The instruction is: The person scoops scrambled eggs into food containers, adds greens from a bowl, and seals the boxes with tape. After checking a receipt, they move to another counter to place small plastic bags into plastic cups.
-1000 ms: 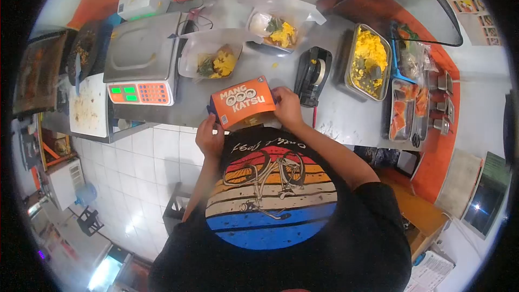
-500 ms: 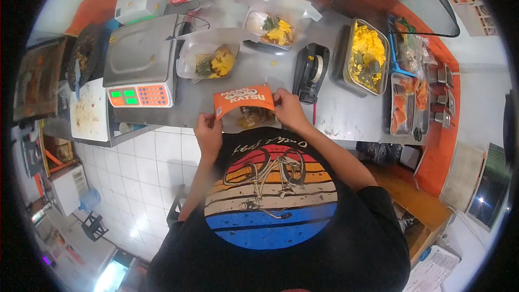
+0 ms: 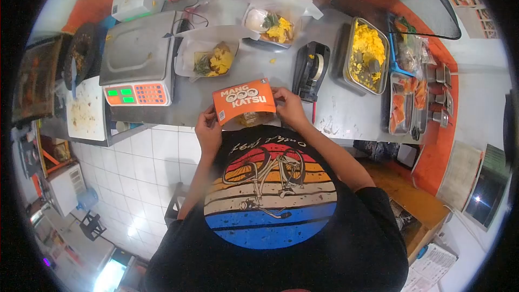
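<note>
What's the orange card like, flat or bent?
Bent: the orange card arches between the left hand and the right hand, and its lower edge curves.

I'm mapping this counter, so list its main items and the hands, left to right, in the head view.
White cutting board, scale, left hand, orange card, right hand, tape dispenser, tray of yellow food, tray of orange pieces.

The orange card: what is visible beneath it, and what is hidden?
Brownish-yellow food shows below the lower edge of the orange card; whatever lies farther behind the card is covered.
</note>
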A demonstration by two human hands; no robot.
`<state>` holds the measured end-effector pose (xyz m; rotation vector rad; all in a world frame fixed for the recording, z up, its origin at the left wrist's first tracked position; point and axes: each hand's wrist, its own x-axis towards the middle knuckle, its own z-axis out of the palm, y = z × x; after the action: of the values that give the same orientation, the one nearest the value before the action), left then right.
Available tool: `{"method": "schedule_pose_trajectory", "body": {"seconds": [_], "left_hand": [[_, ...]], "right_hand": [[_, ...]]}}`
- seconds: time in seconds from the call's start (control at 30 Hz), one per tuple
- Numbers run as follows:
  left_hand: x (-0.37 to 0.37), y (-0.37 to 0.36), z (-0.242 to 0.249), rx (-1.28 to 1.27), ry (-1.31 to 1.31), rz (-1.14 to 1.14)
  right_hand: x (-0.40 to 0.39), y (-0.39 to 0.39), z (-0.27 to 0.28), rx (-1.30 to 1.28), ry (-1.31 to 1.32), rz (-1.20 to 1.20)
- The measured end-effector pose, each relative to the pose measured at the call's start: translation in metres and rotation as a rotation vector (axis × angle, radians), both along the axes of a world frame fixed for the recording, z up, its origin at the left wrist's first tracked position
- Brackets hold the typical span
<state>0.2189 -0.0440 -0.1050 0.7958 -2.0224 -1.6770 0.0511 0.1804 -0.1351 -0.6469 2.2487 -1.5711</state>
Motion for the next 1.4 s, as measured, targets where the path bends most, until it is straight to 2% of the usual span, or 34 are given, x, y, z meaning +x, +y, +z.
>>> {"method": "schedule_pose_trajectory", "body": {"seconds": [0.07,0.13,0.23,0.27,0.33,0.37,0.47,0.63,0.73,0.83,0.97,1.07,1.23,1.33,1.4], "left_hand": [[0.001,0.0,0.003,-0.138,-0.051,-0.021],[0.0,0.004,0.005,-0.153,-0.067,-0.006],[0.003,0.005,0.008,-0.261,-0.135,-0.028],[0.004,0.004,0.009,-0.311,-0.165,-0.041],[0.002,0.006,0.015,-0.191,-0.173,0.0],[0.001,0.007,0.016,-0.131,-0.177,0.021],[0.018,-0.013,-0.018,-0.615,-0.117,-0.233],[0.016,-0.017,0.01,-0.528,-0.155,-0.383],[0.015,-0.018,0.02,-0.455,-0.145,-0.412],[0.014,-0.019,0.012,-0.475,-0.115,-0.406],[0.015,-0.02,-0.003,-0.402,-0.174,-0.377],[0.016,-0.021,-0.003,-0.617,-0.03,-0.408],[0.025,-0.02,-0.021,-0.675,-0.006,-0.441],[0.023,-0.023,-0.015,-0.733,-0.018,-0.491],[0.019,-0.023,-0.014,-0.775,-0.033,-0.49]], "right_hand": [[0.0,0.001,0.002,0.053,-0.016,0.003],[-0.001,0.001,0.009,0.137,-0.08,-0.002],[0.005,-0.007,0.043,0.016,-0.073,-0.024],[0.006,-0.004,0.04,0.06,0.011,0.043],[0.006,0.004,0.036,0.148,0.179,0.179],[0.006,0.006,0.034,0.149,0.169,0.21],[0.009,0.013,0.037,0.122,0.138,0.29],[0.013,0.017,0.036,-0.018,-0.013,0.322],[0.008,0.017,0.031,0.114,-0.04,0.328],[0.01,0.011,0.029,0.044,-0.058,0.276],[0.008,0.012,0.029,0.134,-0.052,0.218],[0.005,0.014,0.019,0.102,-0.049,0.244],[-0.005,0.021,0.029,0.061,0.017,0.401],[-0.008,0.023,0.027,0.07,0.005,0.431],[-0.008,0.019,0.024,0.088,0.06,0.356]]}}
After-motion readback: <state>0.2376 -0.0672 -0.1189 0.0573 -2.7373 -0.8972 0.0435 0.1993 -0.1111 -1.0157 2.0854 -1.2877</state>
